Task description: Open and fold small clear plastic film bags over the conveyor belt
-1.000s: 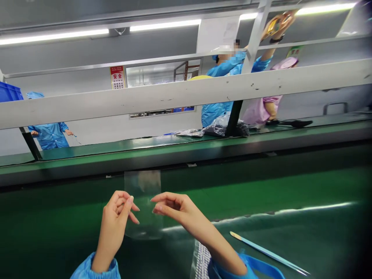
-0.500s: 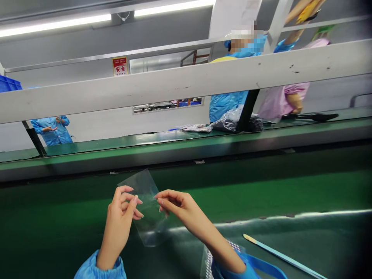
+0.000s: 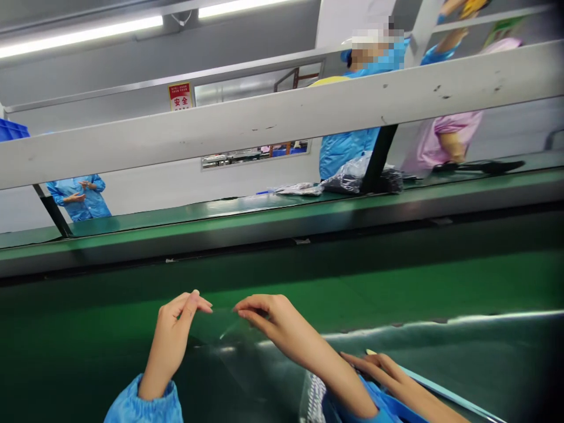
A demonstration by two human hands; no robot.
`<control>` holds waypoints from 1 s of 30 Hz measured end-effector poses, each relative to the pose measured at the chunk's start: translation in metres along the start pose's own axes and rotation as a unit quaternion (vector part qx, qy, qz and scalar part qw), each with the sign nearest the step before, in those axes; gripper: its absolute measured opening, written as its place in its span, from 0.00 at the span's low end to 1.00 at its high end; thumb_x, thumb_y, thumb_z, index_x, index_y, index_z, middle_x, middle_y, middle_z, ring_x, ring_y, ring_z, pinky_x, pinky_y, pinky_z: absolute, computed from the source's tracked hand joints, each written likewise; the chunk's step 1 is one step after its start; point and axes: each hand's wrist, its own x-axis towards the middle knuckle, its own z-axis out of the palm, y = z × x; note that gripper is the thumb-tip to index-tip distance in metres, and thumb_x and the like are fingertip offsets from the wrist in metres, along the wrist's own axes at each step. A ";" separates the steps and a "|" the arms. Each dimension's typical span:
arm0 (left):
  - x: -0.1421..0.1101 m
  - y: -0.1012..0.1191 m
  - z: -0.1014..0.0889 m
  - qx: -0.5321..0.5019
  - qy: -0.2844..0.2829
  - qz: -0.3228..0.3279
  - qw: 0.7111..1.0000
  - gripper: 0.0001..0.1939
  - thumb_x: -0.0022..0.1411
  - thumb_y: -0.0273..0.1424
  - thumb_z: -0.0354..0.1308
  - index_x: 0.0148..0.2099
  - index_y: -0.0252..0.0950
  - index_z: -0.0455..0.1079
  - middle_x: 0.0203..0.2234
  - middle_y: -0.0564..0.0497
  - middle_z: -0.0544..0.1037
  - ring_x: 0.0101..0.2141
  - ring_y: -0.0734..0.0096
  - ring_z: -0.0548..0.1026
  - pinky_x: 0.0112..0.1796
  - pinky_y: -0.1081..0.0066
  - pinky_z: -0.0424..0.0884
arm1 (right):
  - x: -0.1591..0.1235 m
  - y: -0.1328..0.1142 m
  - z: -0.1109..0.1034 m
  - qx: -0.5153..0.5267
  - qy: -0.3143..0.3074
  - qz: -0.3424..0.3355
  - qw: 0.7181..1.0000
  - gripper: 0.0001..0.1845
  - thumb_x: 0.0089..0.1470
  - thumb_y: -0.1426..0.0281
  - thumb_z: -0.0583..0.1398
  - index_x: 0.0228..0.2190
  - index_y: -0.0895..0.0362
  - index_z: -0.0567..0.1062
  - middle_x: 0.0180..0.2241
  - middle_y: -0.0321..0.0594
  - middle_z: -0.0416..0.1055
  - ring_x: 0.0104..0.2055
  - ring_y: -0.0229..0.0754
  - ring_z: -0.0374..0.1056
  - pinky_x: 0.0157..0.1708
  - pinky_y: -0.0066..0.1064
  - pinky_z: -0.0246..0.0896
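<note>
My left hand (image 3: 174, 329) and my right hand (image 3: 267, 311) each pinch an edge of a thin clear film sheet (image 3: 222, 332) over the green belt (image 3: 396, 282). The sheet lies nearly flat between them and is hard to see, showing only faint glints. Both hands have thumb and forefinger pressed together on it. Blue sleeves cover both my wrists. Another person's hand (image 3: 388, 373) reaches in from the lower right, fingers stretched out beside my right forearm.
A long pale blue strip (image 3: 445, 393) lies on the belt at the lower right. A dotted sheet (image 3: 311, 399) sits under my right arm. Beyond a white rail (image 3: 264, 126) are a black plastic bag (image 3: 352, 179) and people in blue and pink coats.
The film has tipped from standing upright to nearly flat between my fingers. Another person's hand has come into view at the lower right, over the blue strip.
</note>
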 end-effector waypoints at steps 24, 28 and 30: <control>-0.004 0.009 0.005 -0.065 -0.115 -0.098 0.986 0.19 0.53 0.40 0.58 0.40 0.29 0.72 0.33 0.43 0.77 0.34 0.63 0.77 0.38 0.71 0.72 | -0.002 -0.016 0.010 0.156 0.042 0.067 0.985 0.22 0.46 0.56 0.59 0.33 0.62 0.77 0.26 0.41 0.70 0.27 0.40 0.63 0.27 0.26 0.56; -0.005 0.009 0.004 -0.086 -0.121 -0.094 0.984 0.20 0.54 0.41 0.56 0.41 0.28 0.71 0.32 0.42 0.78 0.34 0.63 0.77 0.39 0.70 0.73 | -0.001 -0.016 0.012 0.182 0.041 0.089 0.978 0.21 0.40 0.58 0.61 0.33 0.63 0.75 0.26 0.41 0.70 0.28 0.40 0.65 0.29 0.25 0.58; -0.005 0.008 0.004 -0.092 -0.131 -0.088 0.983 0.21 0.55 0.41 0.56 0.43 0.27 0.71 0.33 0.42 0.78 0.34 0.63 0.78 0.40 0.69 0.73 | -0.001 -0.016 0.013 0.182 0.047 0.089 0.978 0.20 0.40 0.59 0.61 0.31 0.63 0.75 0.24 0.40 0.69 0.26 0.39 0.63 0.27 0.25 0.56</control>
